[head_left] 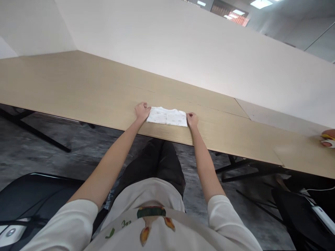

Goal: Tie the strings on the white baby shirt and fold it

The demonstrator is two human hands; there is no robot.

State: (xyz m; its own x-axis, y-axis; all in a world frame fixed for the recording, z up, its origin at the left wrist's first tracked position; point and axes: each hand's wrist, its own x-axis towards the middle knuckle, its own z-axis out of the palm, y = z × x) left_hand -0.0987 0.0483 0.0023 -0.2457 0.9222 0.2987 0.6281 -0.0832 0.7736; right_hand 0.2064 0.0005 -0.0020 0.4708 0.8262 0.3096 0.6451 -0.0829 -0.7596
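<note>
A small white cloth [169, 117] with faint scattered prints lies folded flat into a wide rectangle on the wooden tabletop. Its upper edge dips in the middle, and a line runs down its centre. My left hand [142, 111] is at the cloth's left end, fingers curled and closed on the upper left corner. At the opposite end, my right hand [192, 119] has its fingers bent in, pinching the upper right corner. Both hands rest low at the table surface, and parts of the fingertips are hidden.
The long light-wood table [78, 87] backs onto a white partition [167, 48]. A round brown and yellow object [328, 137] stands at the far right end. Black chairs flank me, one at left [44, 195] and one at right [295, 212], with a white device on each.
</note>
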